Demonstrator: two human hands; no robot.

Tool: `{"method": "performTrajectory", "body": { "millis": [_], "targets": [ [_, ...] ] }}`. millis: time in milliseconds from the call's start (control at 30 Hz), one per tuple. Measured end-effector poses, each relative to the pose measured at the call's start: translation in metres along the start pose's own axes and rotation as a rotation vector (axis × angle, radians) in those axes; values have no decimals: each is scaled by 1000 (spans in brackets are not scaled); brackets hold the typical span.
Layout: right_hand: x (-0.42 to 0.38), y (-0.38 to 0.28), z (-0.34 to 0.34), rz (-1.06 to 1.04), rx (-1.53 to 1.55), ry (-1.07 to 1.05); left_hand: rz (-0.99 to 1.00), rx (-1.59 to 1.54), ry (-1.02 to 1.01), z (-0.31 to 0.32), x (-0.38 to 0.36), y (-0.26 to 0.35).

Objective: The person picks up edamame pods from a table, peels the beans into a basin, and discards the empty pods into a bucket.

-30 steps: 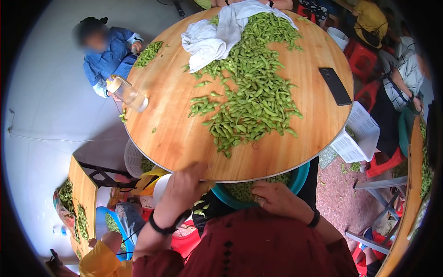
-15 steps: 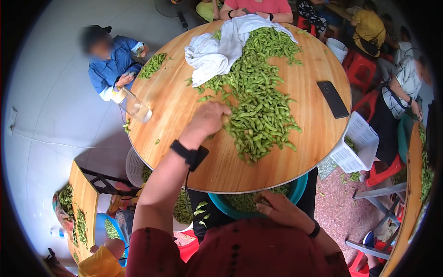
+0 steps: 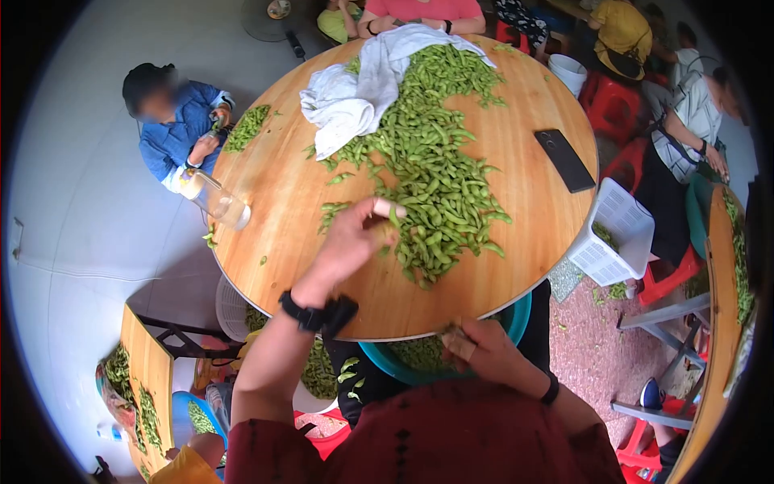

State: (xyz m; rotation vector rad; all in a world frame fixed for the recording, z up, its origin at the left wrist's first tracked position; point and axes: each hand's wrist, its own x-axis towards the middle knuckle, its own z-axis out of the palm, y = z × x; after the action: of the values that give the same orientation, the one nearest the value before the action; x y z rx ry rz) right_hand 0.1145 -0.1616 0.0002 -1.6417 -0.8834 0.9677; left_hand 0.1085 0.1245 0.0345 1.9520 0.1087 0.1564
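Note:
My left hand (image 3: 351, 240) is raised just over the near left side of the edamame heap (image 3: 439, 194). Thumb and forefinger pinch one green edamame pod (image 3: 393, 217), which stands upright between them. My right hand (image 3: 490, 352) hovers above a teal basin (image 3: 518, 327) below the table's near edge. Its fingers are curled together, and whatever they hold, if anything, is hidden. More pods fill the part of the basin that shows. The heap runs from the far side of the round wooden table (image 3: 286, 218) toward me, partly under a white cloth (image 3: 347, 101).
A black phone (image 3: 564, 160) lies on the right of the table, a clear jug (image 3: 218, 200) at its left edge. White baskets (image 3: 625, 230) and red stools (image 3: 617, 105) stand around. A person in blue (image 3: 173, 133) handles pods at the left; other people sit farther back.
My left hand has lifted from the heap's edge with a pod in its fingers. The right hand has risen slightly above the basin. The whole view has shifted a little.

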Motion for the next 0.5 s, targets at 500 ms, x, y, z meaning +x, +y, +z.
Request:
{"method": "performTrajectory", "body": {
  "millis": [500],
  "targets": [
    [9, -5, 13, -113, 232, 162, -58, -445, 59, 88, -108, 16]
  ]
}}
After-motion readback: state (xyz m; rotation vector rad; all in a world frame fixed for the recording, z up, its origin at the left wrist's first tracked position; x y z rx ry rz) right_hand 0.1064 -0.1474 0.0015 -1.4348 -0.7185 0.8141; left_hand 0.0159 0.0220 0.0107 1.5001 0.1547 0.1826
